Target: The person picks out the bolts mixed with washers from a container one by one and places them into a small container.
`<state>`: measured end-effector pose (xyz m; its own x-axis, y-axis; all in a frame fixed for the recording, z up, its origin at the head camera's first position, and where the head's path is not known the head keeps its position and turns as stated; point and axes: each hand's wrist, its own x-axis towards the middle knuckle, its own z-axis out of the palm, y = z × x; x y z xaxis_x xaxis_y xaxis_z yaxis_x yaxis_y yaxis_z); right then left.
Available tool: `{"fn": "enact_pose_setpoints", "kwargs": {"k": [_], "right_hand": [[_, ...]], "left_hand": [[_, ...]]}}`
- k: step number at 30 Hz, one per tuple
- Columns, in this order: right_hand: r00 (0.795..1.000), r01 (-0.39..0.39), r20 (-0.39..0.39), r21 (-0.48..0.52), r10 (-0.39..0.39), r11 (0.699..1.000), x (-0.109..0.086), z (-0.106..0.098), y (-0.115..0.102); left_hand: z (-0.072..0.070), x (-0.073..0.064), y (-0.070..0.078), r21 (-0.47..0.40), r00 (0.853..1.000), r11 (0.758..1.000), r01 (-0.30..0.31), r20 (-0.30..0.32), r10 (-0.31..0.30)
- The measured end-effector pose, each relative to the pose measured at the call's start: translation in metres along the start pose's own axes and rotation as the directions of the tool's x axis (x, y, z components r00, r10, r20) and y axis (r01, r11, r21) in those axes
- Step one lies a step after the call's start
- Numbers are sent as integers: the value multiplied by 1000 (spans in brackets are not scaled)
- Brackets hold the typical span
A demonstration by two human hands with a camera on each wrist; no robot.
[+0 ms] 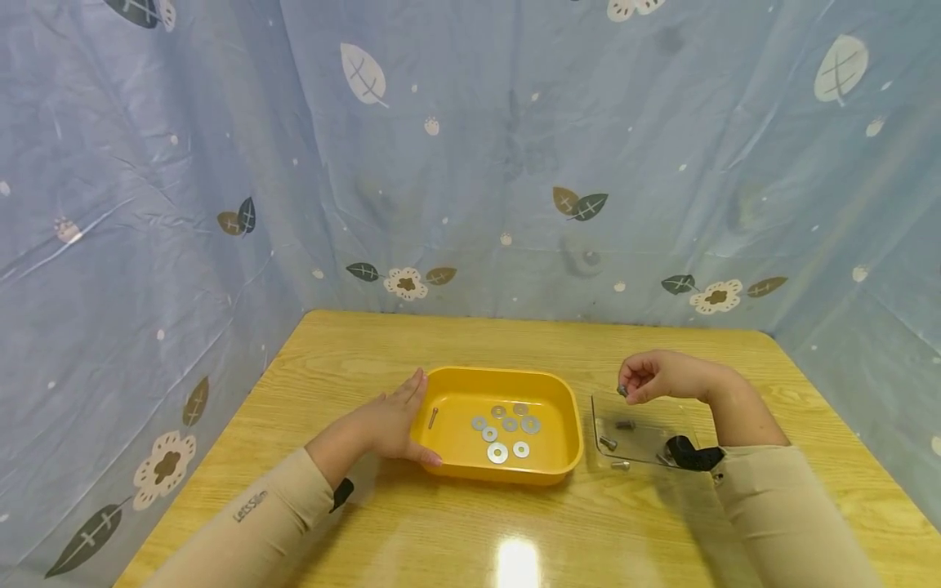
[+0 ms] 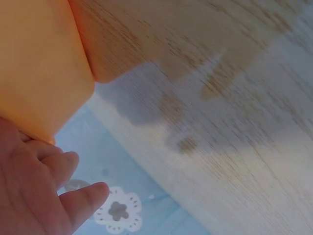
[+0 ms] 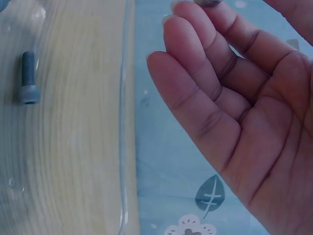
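A yellow tray (image 1: pixel 566 425) holds several flat silver washers (image 1: pixel 497 452) and one copper-coloured screw (image 1: pixel 433 417) near its left end. My left hand (image 1: pixel 393 420) rests spread along the tray's left rim, thumb at the near side; the left wrist view shows the fingers (image 2: pixel 83 203) by the rim. At the right, my right hand (image 1: pixel 654 378) is raised over a clear tray (image 1: pixel 684 414), pinching a small grey metal bolt (image 1: pixel 622 390), mostly hidden by the fingertips. Several silver bolts (image 1: pixel 608 443) lie about the clear tray; the right wrist view shows one socket-head bolt (image 3: pixel 29 78) there.
Both trays stand side by side on a wood-grain table (image 1: pixel 456 531), a narrow gap between them. A blue patterned curtain (image 1: pixel 470 163) hangs behind and at both sides. A black strap (image 1: pixel 691 454) on the right wrist covers part of the clear tray.
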<state>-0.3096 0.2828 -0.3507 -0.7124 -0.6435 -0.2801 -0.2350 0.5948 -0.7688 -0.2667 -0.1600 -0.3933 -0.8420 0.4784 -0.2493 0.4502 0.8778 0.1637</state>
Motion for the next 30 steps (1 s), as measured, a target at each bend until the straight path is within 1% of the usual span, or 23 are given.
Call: {"fn": "enact_pose_setpoints", "kwargs": {"k": [2, 6, 16, 21, 30], "right_hand": [[1000, -19, -4, 3, 19, 1000, 0, 1, 3], [1000, -23, -5, 15, 23, 1000, 0, 4, 8], [1000, 2, 29, 118, -5, 993, 1, 8, 23], [1000, -12, 19, 114, 10, 993, 0, 10, 27], [1000, -31, 4, 99, 30, 995, 0, 12, 28]], "left_hand": [[0, -1, 0, 1, 1000, 1000, -3, -3, 3], [0, -1, 0, 6, 1000, 1000, -8, -10, 8], [3, 0, -1, 7, 1000, 1000, -13, -8, 13], [3, 0, 0, 2, 1000, 1000, -14, -9, 14], [2, -1, 2, -6, 1000, 1000, -21, -5, 21]]}}
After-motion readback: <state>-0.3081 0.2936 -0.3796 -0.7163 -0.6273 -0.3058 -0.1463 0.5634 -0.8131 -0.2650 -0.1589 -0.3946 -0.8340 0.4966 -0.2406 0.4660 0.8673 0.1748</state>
